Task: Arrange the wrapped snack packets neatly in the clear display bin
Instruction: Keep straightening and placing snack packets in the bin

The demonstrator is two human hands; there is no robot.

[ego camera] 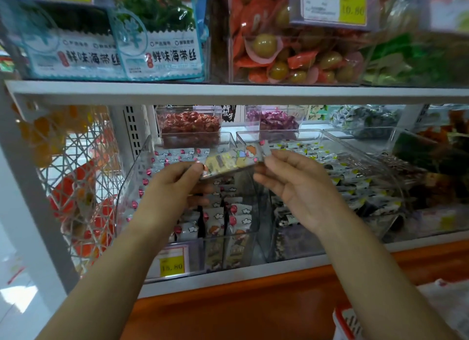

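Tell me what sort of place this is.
Most likely a snack shop's shelf display. Clear bins of wrapped packets sit on tiered shelves, and yellow price tags are fixed to the bin fronts. Both hands hold one packet over a bin.

Open-topped bin (pixel 132 187); white shelf (pixel 228 92) caps headroom above.

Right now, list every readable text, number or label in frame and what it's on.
"鲜味海带丝": left seaweed packet, upper shelf.
"鲜味海带丝": second seaweed packet beside it.
"10.80": yellow price tag on the upper olive bin.
"15.80": yellow price tag on the front of the clear display bin.
Small print on both tags, the dark sign behind, and the snack packet held by left hand and right hand: unreadable.
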